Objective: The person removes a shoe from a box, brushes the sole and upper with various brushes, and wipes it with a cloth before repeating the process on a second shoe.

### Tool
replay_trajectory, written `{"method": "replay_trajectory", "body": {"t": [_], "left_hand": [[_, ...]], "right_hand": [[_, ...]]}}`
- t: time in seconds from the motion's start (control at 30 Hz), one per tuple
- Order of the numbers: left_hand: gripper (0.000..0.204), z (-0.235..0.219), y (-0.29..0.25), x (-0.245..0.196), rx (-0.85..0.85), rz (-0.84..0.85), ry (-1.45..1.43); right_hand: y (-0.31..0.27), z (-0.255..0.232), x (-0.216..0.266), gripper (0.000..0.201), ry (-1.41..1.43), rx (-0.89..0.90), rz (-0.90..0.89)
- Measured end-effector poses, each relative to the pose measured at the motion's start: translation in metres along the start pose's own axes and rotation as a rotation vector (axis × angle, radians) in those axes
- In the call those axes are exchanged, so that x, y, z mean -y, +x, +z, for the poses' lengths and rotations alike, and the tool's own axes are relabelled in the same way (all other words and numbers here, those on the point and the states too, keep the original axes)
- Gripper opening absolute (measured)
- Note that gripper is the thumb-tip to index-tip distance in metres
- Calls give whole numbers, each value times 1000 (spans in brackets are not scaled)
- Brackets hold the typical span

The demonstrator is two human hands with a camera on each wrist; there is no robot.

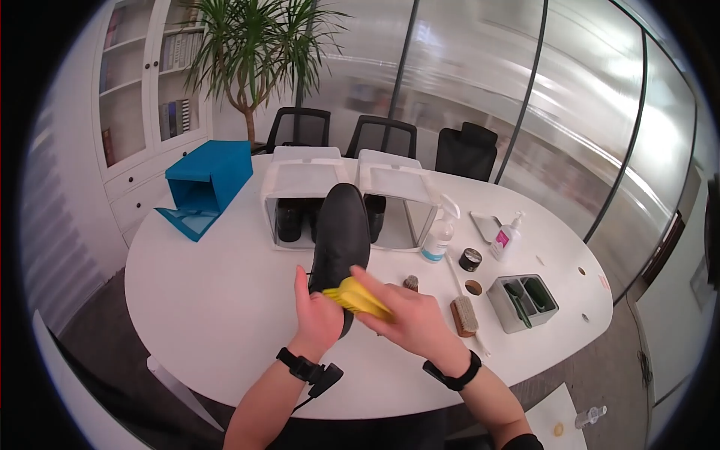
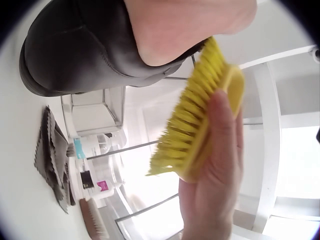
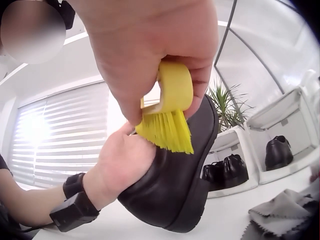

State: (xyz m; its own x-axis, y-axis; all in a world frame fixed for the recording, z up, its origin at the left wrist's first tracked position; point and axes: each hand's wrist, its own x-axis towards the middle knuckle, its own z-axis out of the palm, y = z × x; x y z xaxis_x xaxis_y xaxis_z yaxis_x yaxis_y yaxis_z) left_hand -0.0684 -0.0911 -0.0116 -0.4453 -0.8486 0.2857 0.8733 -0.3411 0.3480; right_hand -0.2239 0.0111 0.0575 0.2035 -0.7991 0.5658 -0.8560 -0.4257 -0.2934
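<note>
A black leather shoe [image 1: 341,232] is held toe up over the white table. My left hand [image 1: 318,321] holds it at the opening, its fingers hidden inside the shoe in the right wrist view. My right hand [image 1: 411,315] grips a yellow scrub brush [image 1: 358,298] by its handle. The bristles [image 3: 167,132] lie against the shoe's upper beside the left hand. From the left wrist view, the right hand's thumb [image 2: 220,115] lies along the brush's side, and the bristles point toward the shoe.
Behind the shoe stand two white boxes [image 1: 306,178] with black shoes [image 3: 232,170] inside. At left lies an open blue box [image 1: 225,169]. To the right are a spray bottle [image 1: 437,240], a pump bottle [image 1: 505,238], a tin [image 1: 470,259], a wooden brush [image 1: 465,318] and a divided grey container [image 1: 517,319]. Grey cloths [image 3: 280,215] lie nearby.
</note>
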Motion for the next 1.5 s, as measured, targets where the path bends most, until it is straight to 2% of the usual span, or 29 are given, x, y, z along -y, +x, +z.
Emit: {"method": "replay_trajectory", "body": {"t": [0.03, 0.07, 0.1, 0.17, 0.2, 0.27, 0.3, 0.37, 0.4, 0.43, 0.5, 0.53, 0.57, 0.63, 0.67, 0.73, 0.77, 0.83, 0.9, 0.97, 1.0, 1.07, 1.1, 1.17, 1.27, 1.37, 1.4, 1.43, 1.5], "left_hand": [[78, 5, -2, 0, 7, 20, 12], [76, 8, -5, -1, 8, 41, 24], [76, 12, -8, -5, -1, 32, 26], [70, 15, -8, -17, -15, -35, -173], [59, 13, -8, -21, -33, -45, -223], [54, 5, -1, -18, -66, -11, -175], [49, -2, 1, -16, -101, 34, -137], [44, -17, 5, -15, -141, 16, -121], [39, -26, 8, -15, -166, -5, -101], [39, -36, 10, -13, -182, -15, -98], [32, -51, 14, -12, -311, 136, -120], [28, -56, 15, -13, -316, 169, -122], [28, -59, 17, -15, -328, 170, -120], [33, -60, 20, -18, -390, 215, -120], [33, -57, 20, -17, -397, 203, -115], [38, -28, 15, -15, -613, 173, -31], [38, -26, 14, -14, -608, 153, -22], [43, -26, 12, -16, -580, 61, 3], [45, -21, 14, -14, -561, 67, 45], [46, -18, 10, -13, -542, 61, 107], [46, -24, 11, -12, -544, 54, 110], [47, -41, 16, -10, -587, 92, 79], [47, -38, 17, -9, -580, 83, 88], [49, -31, 17, -9, -672, 173, 50], [54, -18, 11, -9, -668, 132, 43], [57, -14, 11, -8, -712, 128, 40], [57, -12, 12, -8, -707, 126, 39], [56, -10, 11, -8, -701, 123, 32], [55, -10, 9, -8, -694, 122, 30]], "right_hand": [[3, 2, -4, 77, -91, 69, -109], [8, 4, -12, 80, -76, 17, -131], [11, 20, -31, 79, -67, -194, -132], [21, 21, -40, 78, -116, -360, 258], [20, 21, -39, 78, -113, -358, 270], [22, 20, -37, 79, 295, -354, 366], [23, 25, -35, 79, 299, -347, 368], [16, 41, -29, 78, -102, -273, 97], [10, 45, -27, 76, -174, -110, 188], [3, 48, -25, 76, -166, -101, 203], [-11, 50, -19, 73, -90, 53, 181], [-20, 50, -16, 74, -156, 66, 194], [-27, 45, -12, 74, -149, 75, 196], [-38, 28, -5, 72, -171, 230, 280], [-41, 21, 0, 72, -165, 231, 294], [-45, 8, 4, 70, -119, 382, 179], [-48, 9, 3, 70, -118, 372, 199], [-51, 13, 0, 70, -142, 584, 107], [-49, 8, -3, 70, -136, 561, 150], [-49, 7, -5, 70, -49, 218, 380], [-49, 14, -4, 73, -18, 110, 454], [-60, 32, -1, 74, 3, 129, 469], [-67, 40, 4, 74, 24, 149, 474], [-80, 47, 16, 75, 101, 145, 526], [-95, 50, 29, 73, 224, 350, 514], [-95, 46, 26, 72, 234, 333, 536], [-90, 43, 21, 73, 199, 323, 630], [-86, 41, 18, 73, 195, 320, 628], [-82, 41, 16, 73, 202, 209, 703]]}}
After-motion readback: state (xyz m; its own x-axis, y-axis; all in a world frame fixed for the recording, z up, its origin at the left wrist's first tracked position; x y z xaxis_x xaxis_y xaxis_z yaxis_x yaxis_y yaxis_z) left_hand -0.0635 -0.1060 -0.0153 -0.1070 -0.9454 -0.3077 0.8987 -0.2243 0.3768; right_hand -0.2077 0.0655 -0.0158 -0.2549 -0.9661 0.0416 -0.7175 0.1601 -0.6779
